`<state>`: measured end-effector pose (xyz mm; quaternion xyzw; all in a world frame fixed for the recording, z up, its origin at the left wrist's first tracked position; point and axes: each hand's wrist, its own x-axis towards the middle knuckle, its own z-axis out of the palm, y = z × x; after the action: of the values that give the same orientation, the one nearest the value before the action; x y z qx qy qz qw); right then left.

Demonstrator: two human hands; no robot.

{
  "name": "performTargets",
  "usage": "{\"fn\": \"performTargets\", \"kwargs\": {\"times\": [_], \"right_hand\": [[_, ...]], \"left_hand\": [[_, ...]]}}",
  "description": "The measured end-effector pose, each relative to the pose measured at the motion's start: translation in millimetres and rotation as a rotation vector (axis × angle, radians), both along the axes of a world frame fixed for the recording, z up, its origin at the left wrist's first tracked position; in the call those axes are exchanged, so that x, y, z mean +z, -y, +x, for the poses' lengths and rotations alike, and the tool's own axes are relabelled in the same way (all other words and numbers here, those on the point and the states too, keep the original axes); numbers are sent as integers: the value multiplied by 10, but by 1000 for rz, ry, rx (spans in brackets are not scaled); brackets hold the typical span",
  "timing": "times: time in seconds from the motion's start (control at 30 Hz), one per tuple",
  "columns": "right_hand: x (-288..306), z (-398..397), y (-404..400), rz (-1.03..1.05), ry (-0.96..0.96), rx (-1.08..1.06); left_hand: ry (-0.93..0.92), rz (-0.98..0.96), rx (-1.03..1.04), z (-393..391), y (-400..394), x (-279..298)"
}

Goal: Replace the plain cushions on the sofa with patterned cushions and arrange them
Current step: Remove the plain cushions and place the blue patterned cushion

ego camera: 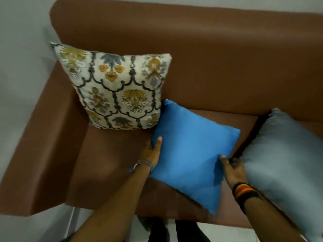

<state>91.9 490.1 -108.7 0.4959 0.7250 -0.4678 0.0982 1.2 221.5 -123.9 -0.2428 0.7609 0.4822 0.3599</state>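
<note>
A plain bright blue cushion (190, 151) lies tilted on the brown sofa's seat (108, 154), held at both sides. My left hand (152, 152) grips its left edge, thumb on top. My right hand (232, 168) grips its right edge, fingers partly hidden under it. A patterned cushion (117, 91), cream with dark scrollwork and yellow flowers, leans upright in the sofa's left corner, touching the blue one's top corner. A plain pale grey-blue cushion (286, 161) lies at the right, partly cut off by the frame.
The sofa's left armrest (43, 140) and tall backrest (209, 49) bound the seat. A grey wall (21, 49) stands behind and to the left. Pale floor (52, 227) shows below the seat's front edge.
</note>
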Motion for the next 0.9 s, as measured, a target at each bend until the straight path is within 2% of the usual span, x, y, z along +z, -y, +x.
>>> {"fn": "performTargets", "kwargs": {"times": [0.07,0.17,0.27,0.4,0.5,0.57,0.6,0.67,0.73,0.77,0.83,0.9], "right_hand": [[-120,72,-156,-120,50,-34],[-391,67,-240,-260,94,16],[-555,86,-223,-339,-6,-18],[-155,166,-693,-407,-185,-35],[346,192,-1389,-603,-227,-110],[658,81,-1706,-717,-288,-182],[785,-45,-1804,-731,-305,-201],[799,-317,-1948,-673,-323,-124],[784,-584,-1958,-558,-322,61],[719,-688,-1972,-494,-347,153],[656,-842,-1924,-390,-359,327],[612,-951,-1861,-333,-341,366]], "left_hand": [[-55,-18,-93,18,-114,-41],[-138,-19,-118,21,-165,-131],[-183,24,-86,44,-263,-115],[-67,58,27,-61,-390,338],[-121,361,312,-123,-398,705],[-126,457,423,-163,-533,902],[-137,437,400,-193,-687,969],[-199,314,222,-310,-996,992],[-349,140,12,-425,-1251,940],[-387,131,-37,-485,-1371,914],[-435,105,-39,-642,-1524,810],[-439,77,5,-870,-1640,708]]}}
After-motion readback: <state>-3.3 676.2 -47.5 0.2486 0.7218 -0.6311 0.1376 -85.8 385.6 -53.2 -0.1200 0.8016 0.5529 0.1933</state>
